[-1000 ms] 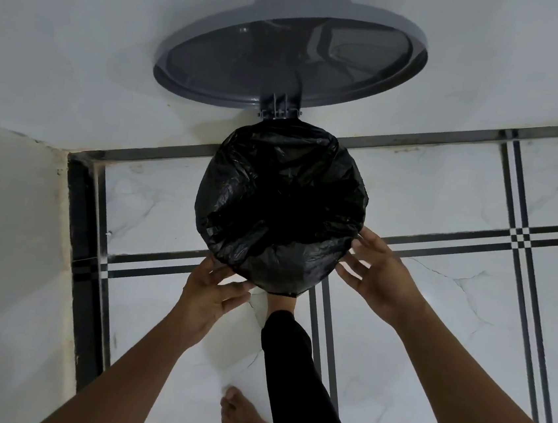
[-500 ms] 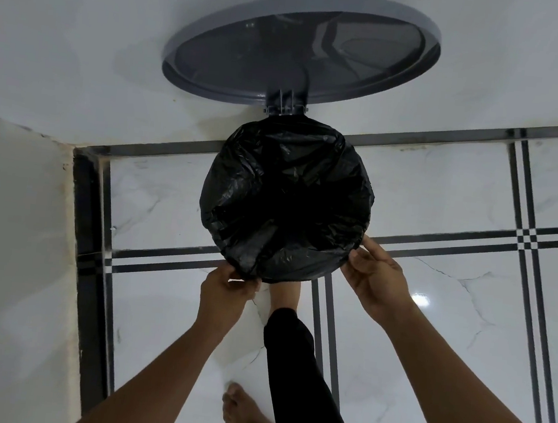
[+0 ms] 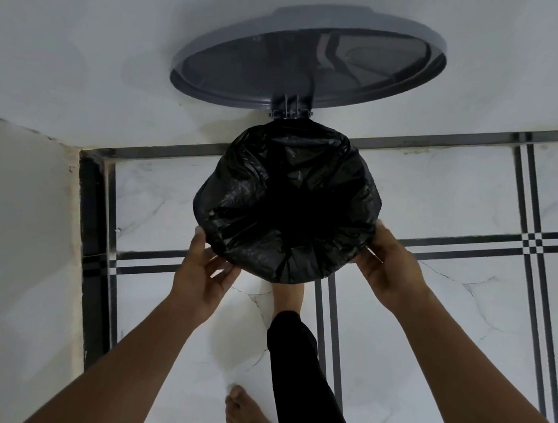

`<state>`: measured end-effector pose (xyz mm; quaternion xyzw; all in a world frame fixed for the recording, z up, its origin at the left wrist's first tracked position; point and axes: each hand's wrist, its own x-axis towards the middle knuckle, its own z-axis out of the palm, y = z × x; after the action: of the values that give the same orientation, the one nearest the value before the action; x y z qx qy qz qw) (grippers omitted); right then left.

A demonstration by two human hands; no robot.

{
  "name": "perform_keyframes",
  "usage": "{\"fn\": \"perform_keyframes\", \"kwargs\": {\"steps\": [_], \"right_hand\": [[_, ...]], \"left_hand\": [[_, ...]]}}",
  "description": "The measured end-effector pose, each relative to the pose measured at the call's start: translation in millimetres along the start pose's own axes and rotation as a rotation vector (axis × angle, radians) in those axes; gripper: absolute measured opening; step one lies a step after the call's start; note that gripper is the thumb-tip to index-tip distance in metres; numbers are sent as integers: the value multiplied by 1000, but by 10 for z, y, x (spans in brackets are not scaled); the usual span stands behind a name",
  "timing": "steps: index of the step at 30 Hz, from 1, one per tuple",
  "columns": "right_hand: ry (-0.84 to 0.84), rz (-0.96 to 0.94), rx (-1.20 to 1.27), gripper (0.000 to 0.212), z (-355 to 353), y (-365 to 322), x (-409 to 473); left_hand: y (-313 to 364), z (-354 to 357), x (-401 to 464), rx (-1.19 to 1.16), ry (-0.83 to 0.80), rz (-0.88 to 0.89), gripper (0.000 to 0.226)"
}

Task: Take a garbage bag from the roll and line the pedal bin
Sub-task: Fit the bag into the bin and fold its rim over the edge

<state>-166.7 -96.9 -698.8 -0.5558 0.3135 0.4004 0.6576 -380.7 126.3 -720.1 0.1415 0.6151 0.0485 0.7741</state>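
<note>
The black garbage bag [image 3: 288,205] lines the pedal bin and is folded over its rim, hiding the bin body. The grey lid [image 3: 307,59] stands open against the wall behind it. My left hand [image 3: 204,272] is at the bag's lower left edge, thumb and straight fingers touching the plastic. My right hand [image 3: 394,268] holds the bag's right edge, thumb lying up along the plastic and fingers tucked under the overhang, partly hidden. A bare foot [image 3: 287,295] reaches under the front of the bin, where the pedal is hidden.
The bin stands in a corner, with a white wall [image 3: 82,35] behind and another to the left. The white marble floor [image 3: 447,332] with dark stripes stretches to the right. My other bare foot [image 3: 245,418] and a black trouser leg [image 3: 301,379] are below the bin.
My left hand let go of its pinch and slid left along the rim with fingers spread. My right hand moved slightly up the right edge. The bag lies further down over the rim.
</note>
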Motion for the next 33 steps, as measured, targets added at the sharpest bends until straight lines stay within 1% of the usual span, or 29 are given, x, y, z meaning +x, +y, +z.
{"fn": "perform_keyframes", "kwargs": {"steps": [3, 5, 6, 8, 9, 11, 13, 16, 17, 19, 21, 24, 29, 31, 33], "right_hand": [[39, -25, 1, 17, 27, -51, 65], [22, -23, -11, 12, 23, -92, 116], [13, -25, 1, 8, 10, -105, 146], [13, -28, 23, 18, -25, -125, 190], [8, -36, 7, 23, -38, -131, 204], [-21, -46, -41, 30, -33, -136, 204], [-24, -48, -76, 28, -14, -128, 198], [1, -36, -50, 25, 12, -149, 162], [6, -28, -25, 26, 12, -165, 163], [10, -8, -3, 20, 27, -194, 170], [19, 21, -50, 15, 48, -223, 184], [32, 50, -79, 26, 72, -260, 232], [41, 93, -46, 8, 74, -280, 232], [49, 130, -23, 9, 74, -278, 211], [63, 161, 14, 12, 83, -284, 187]], "left_hand": [[56, 67, 76, 44, 115, 75, 23], [84, 91, 89, 110, 177, 112, 6], [92, 98, 91, 146, 206, 149, 13], [84, 92, 100, 174, 204, 230, 29], [71, 93, 85, 183, 183, 261, 33], [52, 96, 59, 220, 183, 329, 32], [33, 82, 85, 265, 209, 407, 26], [-8, 78, 106, 316, 223, 457, 28], [-19, 83, 120, 339, 231, 462, 27], [2, 109, 111, 359, 215, 460, 9], [37, 129, 115, 270, 199, 409, 15], [70, 136, 99, 161, 155, 323, 12], [112, 130, 102, 114, 150, 272, 13], [141, 149, 98, 122, 143, 269, 20], [146, 179, 89, 151, 156, 286, 21]]}}
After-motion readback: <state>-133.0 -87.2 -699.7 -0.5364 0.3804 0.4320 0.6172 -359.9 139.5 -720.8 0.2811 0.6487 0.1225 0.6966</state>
